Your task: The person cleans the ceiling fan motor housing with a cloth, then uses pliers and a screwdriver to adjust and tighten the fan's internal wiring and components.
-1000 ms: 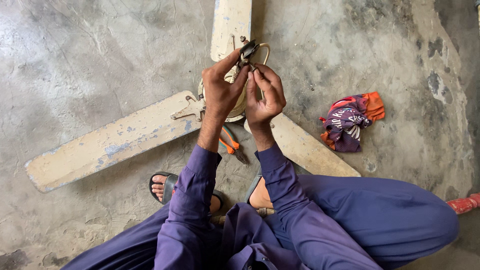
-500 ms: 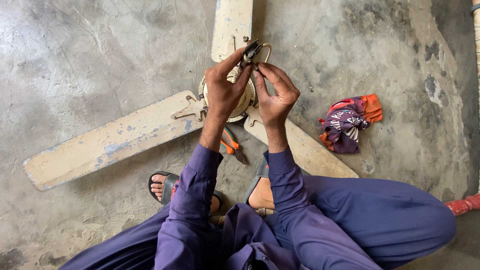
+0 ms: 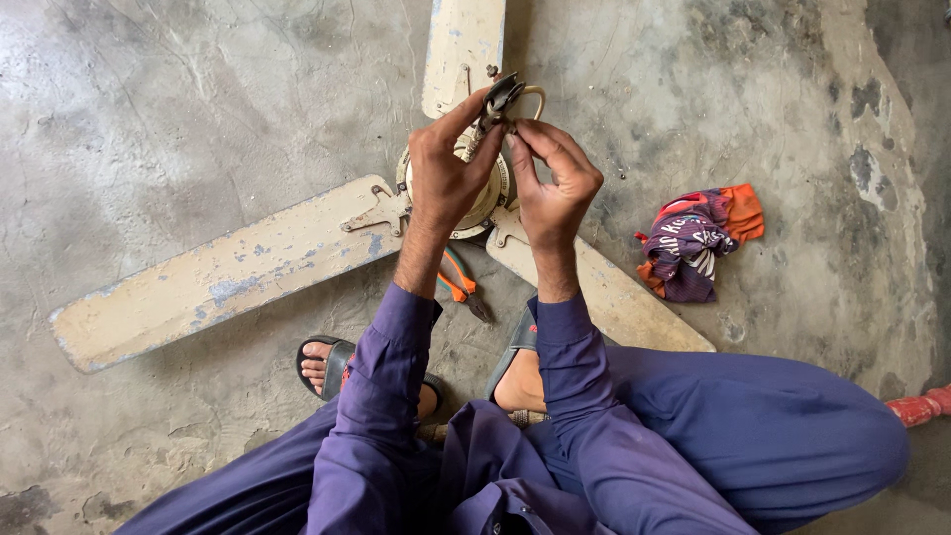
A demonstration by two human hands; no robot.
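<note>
I see the bare concrete floor [image 3: 178,119] filling the view, grey and patchy; on it lies a cream ceiling fan [image 3: 228,272] with three worn blades spread out from a round hub [image 3: 492,203], one blade running left, one up, one down to the right; I sit over it in purple clothing, sandalled feet just below the hub; right of the fan, apart from it, a crumpled purple and orange cloth [image 3: 696,241] lies on the floor; a red object [image 3: 921,404] pokes in at the right edge; orange-handled pliers [image 3: 461,284] lie on the floor beside my left forearm; my left hand [image 3: 446,173] is raised above the hub, fingers curled and pinched tight on a small dark metal part [image 3: 502,94]; my right hand [image 3: 555,178] is half closed beside it, thumb and fingertips pinching at the same part where a thin pale wire loop [image 3: 535,95] curves off it; the part sits in the air between both hands, above the hub and in front of the upper blade
</note>
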